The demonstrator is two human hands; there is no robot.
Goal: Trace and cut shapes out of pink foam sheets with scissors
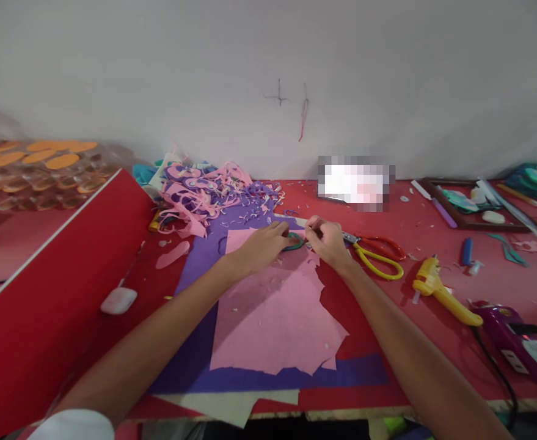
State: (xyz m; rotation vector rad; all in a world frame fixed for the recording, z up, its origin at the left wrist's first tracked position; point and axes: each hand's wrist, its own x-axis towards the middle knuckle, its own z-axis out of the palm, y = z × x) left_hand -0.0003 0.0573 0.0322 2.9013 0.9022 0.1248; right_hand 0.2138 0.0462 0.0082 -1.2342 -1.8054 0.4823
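Observation:
My left hand [264, 245] is closed on a small rounded teal foam piece [294, 242] at the top of a pink foam sheet [268, 318]. Just to its right, my right hand [327, 237] has its fingers pinched together close to the teal piece's edge; what they hold is too small to make out. The pink sheet has a jagged right edge and lies over a purple sheet [190, 342]. Beside my right hand lie scissors [378, 256] with one red and one yellow handle loop.
Pink and purple scraps [204, 189] are heaped at the back. A red panel [66, 263] stands at the left near a white case [118, 300]. On the right lie a yellow glue gun [442, 293], a purple power strip [520, 342] and a dark frame [460, 220]. A bright blurred screen [355, 183] leans behind.

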